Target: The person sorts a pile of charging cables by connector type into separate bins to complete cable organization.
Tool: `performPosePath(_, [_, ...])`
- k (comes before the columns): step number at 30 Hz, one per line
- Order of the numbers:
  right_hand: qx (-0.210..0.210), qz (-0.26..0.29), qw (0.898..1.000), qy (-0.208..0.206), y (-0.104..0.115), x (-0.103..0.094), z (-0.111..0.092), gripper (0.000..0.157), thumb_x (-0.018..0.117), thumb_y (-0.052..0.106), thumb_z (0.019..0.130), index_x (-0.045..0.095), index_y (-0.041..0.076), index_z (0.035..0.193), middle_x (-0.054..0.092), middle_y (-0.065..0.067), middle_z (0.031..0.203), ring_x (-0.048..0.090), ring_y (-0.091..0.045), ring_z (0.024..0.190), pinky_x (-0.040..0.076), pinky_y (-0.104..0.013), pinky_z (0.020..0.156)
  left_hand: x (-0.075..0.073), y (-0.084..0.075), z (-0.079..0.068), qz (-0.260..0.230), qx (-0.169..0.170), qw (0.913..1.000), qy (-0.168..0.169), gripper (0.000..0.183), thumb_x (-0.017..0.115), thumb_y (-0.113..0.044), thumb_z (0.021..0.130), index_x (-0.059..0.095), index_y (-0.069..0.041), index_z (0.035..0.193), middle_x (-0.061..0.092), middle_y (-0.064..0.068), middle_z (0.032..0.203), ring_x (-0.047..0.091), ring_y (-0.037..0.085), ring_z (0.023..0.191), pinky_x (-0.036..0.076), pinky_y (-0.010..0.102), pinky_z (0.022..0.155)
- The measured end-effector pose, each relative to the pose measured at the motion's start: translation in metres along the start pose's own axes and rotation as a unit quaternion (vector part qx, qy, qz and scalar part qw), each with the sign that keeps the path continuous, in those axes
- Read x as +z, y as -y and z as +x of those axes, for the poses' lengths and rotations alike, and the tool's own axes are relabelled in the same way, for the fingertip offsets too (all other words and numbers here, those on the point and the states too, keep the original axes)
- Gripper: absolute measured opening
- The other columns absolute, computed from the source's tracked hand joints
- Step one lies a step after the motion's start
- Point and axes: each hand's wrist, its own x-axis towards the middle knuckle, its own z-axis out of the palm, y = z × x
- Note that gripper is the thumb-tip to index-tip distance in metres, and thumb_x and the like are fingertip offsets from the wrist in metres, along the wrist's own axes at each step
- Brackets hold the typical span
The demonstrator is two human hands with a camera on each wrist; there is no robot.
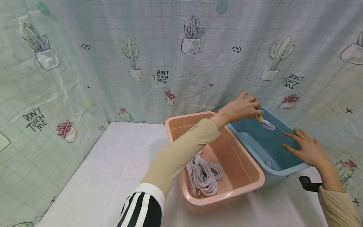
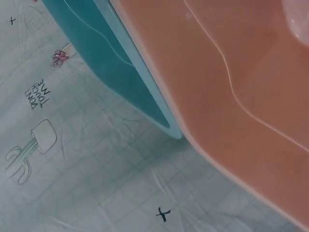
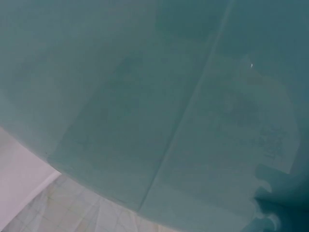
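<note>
In the head view my left hand [image 1: 241,107] reaches across the pink bin and pinches a small bundle of pale cord [image 1: 266,124] with a yellow band round it. That bundle hangs over the blue bin [image 1: 244,138]. My right hand [image 1: 309,148], fingers spread, is at the right side of the blue bin and holds nothing. Low inside this bin a bit of lilac cord [image 1: 268,163] shows. Several coils of white cord [image 1: 205,176] lie in the pink bin [image 1: 241,164]. Neither wrist view plainly shows a hand or the held bundle.
Both bins stand side by side on a white-covered table [image 1: 122,157], their rims close together. A curtain [image 1: 113,94] printed with cacti and words hangs behind and around the table. The left wrist view shows the bins' walls; blue plastic fills most of the right wrist view.
</note>
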Motion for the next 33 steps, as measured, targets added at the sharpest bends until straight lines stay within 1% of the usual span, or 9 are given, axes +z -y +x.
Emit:
performPosePath(6, [-0.001, 0.001, 1.000, -0.003, 0.001, -0.001, 0.000, 0.065, 0.052, 0.043, 0.087, 0.038, -0.001, 0.132, 0.013, -0.036, 0.141, 0.008, -0.055, 0.129, 0.009, -0.075, 0.087, 0.007, -0.008, 0.013, -0.010, 0.000, 0.9999, -0.004, 0.031, 0.030, -0.039, 0.095, 0.042, -0.036, 0.124, 0.044, -0.008, 0.129, 0.036, 0.015, 0.124, 0.028, 0.041, 0.107])
performPosePath(11, [0.001, -0.003, 1.000, -0.001, 0.001, 0.000, 0.000, 0.065, 0.050, 0.044, 0.088, 0.037, -0.001, 0.133, 0.012, -0.036, 0.141, 0.008, -0.055, 0.129, 0.010, -0.075, 0.087, 0.007, -0.013, 0.023, -0.009, 0.009, 0.9999, 0.007, 0.032, 0.032, -0.040, 0.095, 0.041, -0.036, 0.125, 0.044, -0.008, 0.130, 0.036, 0.016, 0.125, 0.027, 0.042, 0.107])
performPosePath(14, [0.001, -0.003, 1.000, -0.003, 0.002, 0.001, 0.000, 0.064, 0.050, 0.044, 0.088, 0.038, -0.001, 0.132, 0.012, -0.036, 0.141, 0.008, -0.055, 0.129, 0.011, -0.075, 0.087, 0.006, -0.016, 0.027, -0.003, 0.016, 0.9998, 0.010, 0.033, 0.032, -0.039, 0.095, 0.041, -0.036, 0.126, 0.043, -0.008, 0.132, 0.036, 0.017, 0.126, 0.027, 0.043, 0.107])
performPosePath(19, [0.000, -0.003, 1.000, -0.011, 0.002, 0.001, 0.001, 0.064, 0.051, 0.043, 0.087, 0.038, -0.002, 0.131, 0.013, -0.036, 0.141, 0.007, -0.055, 0.129, 0.011, -0.075, 0.087, 0.008, -0.021, 0.028, 0.010, 0.024, 0.9995, 0.015, 0.033, 0.030, -0.034, 0.096, 0.040, -0.036, 0.127, 0.042, -0.007, 0.133, 0.035, 0.019, 0.127, 0.027, 0.044, 0.107])
performPosePath(24, [0.001, -0.005, 1.000, -0.008, 0.001, 0.002, 0.003, 0.066, 0.050, 0.046, 0.087, 0.038, -0.001, 0.131, 0.013, -0.036, 0.141, 0.007, -0.055, 0.129, 0.011, -0.076, 0.087, 0.011, -0.024, 0.028, 0.010, 0.034, 0.9987, 0.036, 0.035, 0.032, -0.029, 0.096, 0.036, -0.037, 0.130, 0.037, -0.006, 0.138, 0.030, 0.021, 0.131, 0.024, 0.047, 0.108])
performPosePath(30, [0.001, -0.006, 1.000, -0.002, 0.000, 0.002, 0.004, 0.067, 0.050, 0.045, 0.087, 0.036, -0.001, 0.133, 0.012, -0.036, 0.141, 0.008, -0.055, 0.129, 0.011, -0.075, 0.087, 0.015, -0.023, 0.027, -0.006, 0.026, 0.9986, 0.046, 0.042, 0.031, -0.041, 0.095, 0.027, -0.037, 0.136, 0.032, -0.007, 0.144, 0.024, 0.020, 0.137, 0.022, 0.045, 0.110])
performPosePath(33, [-0.001, -0.005, 1.000, -0.001, 0.000, 0.001, 0.002, 0.067, 0.050, 0.045, 0.087, 0.036, -0.001, 0.133, 0.012, -0.036, 0.141, 0.008, -0.055, 0.129, 0.010, -0.075, 0.087, 0.016, -0.022, 0.025, -0.006, 0.026, 0.9987, 0.043, 0.043, 0.031, -0.045, 0.094, 0.028, -0.036, 0.136, 0.034, -0.006, 0.143, 0.025, 0.020, 0.136, 0.023, 0.044, 0.110])
